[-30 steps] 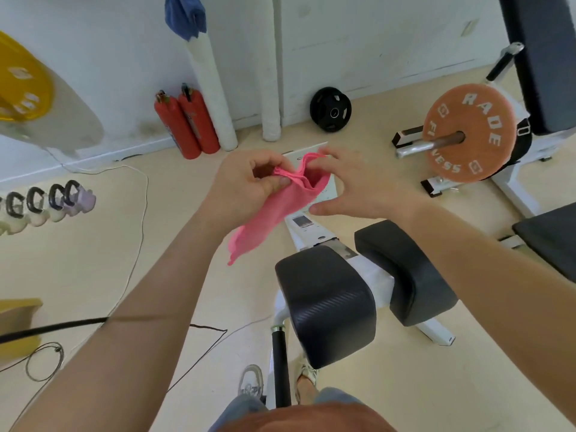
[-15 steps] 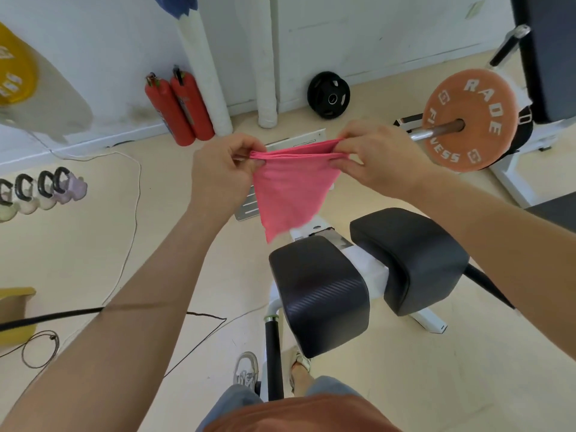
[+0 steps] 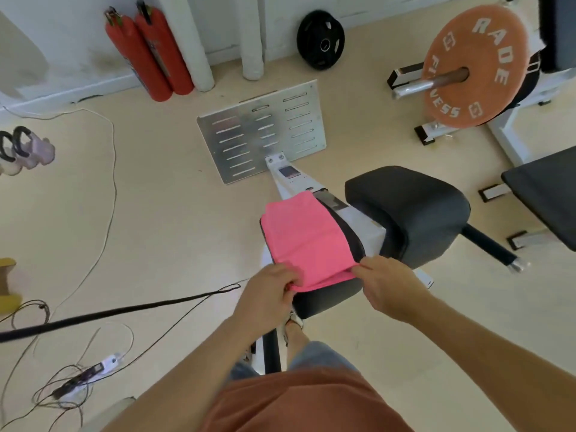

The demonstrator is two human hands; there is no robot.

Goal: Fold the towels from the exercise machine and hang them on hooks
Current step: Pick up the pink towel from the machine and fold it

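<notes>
Towel: pink, thin, lying flat on the left pad of the machine, apparently doubled, since two layers show at the near edge. Its long axis runs away from the person, toward the steel footplate.

Left hand: fingers pinched on the near left corner. Right hand: fingers pinched on the near right corner. Both are at the near edge; the rest of the cloth extends away from them, so neither hand is nearer.

Judgement: the next fold carries the near edge forward over the far end. Surface is smooth with one faint crease across the middle. No hooks in view.
</notes>
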